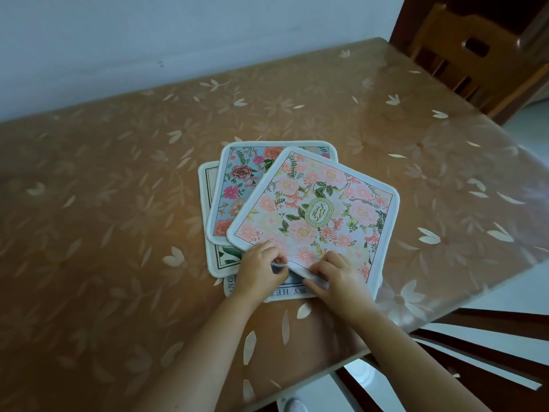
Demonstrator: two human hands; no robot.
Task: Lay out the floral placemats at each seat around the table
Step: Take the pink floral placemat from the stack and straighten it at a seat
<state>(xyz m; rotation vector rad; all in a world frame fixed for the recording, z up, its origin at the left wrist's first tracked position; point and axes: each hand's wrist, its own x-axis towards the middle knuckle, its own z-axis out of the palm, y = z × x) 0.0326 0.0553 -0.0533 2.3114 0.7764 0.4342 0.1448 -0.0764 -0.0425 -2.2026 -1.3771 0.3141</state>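
Pinching the near edge of the pink placemat [315, 209], the left hand [261, 267] and right hand [335, 276] seem to peel it off the pile [237, 185]. Next it probably needs lifting clear and laying elsewhere on the bench [118, 173].

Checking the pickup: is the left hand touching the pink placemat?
Touching. The head view shows the left hand pinching the raised near corner of the pink placemat.
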